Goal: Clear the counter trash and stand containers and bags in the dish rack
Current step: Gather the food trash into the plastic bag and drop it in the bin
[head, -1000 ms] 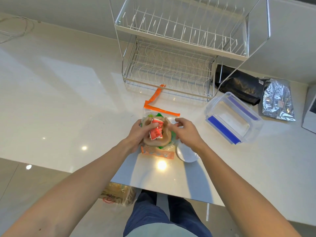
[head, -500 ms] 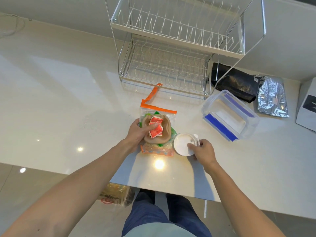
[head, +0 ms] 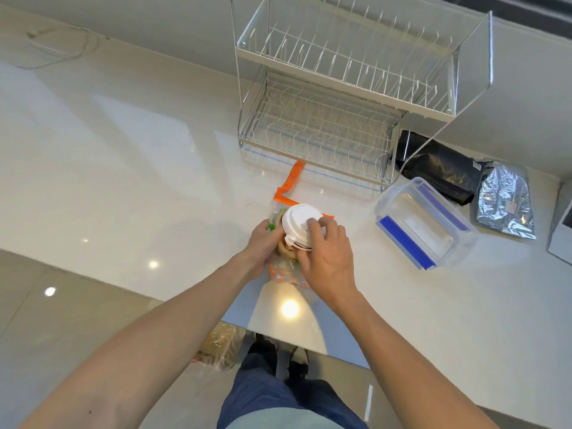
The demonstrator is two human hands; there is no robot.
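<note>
My left hand [head: 261,243] grips a brown paper cup [head: 283,249] near the counter's front edge; only a sliver of the cup shows. My right hand [head: 325,255] presses a white plastic lid [head: 298,221] down onto the cup's mouth, hiding what is inside. Cup and hands sit over a clear zip bag with an orange seal strip [head: 289,188] that lies flat on the white counter [head: 123,181]. The two-tier wire dish rack [head: 340,88] stands behind, with nothing on either tier.
A clear lidded container with blue clips [head: 424,224] sits to the right. Behind it lie a black bag [head: 439,168] and a silver foil bag [head: 504,202]. A white box [head: 561,224] is at the far right edge. A plastic bag [head: 219,348] lies on the floor below.
My right hand picked the white lid up from the counter beside the cup and brought it over the cup's mouth, covering the red packets. The left hand kept hold of the cup.
</note>
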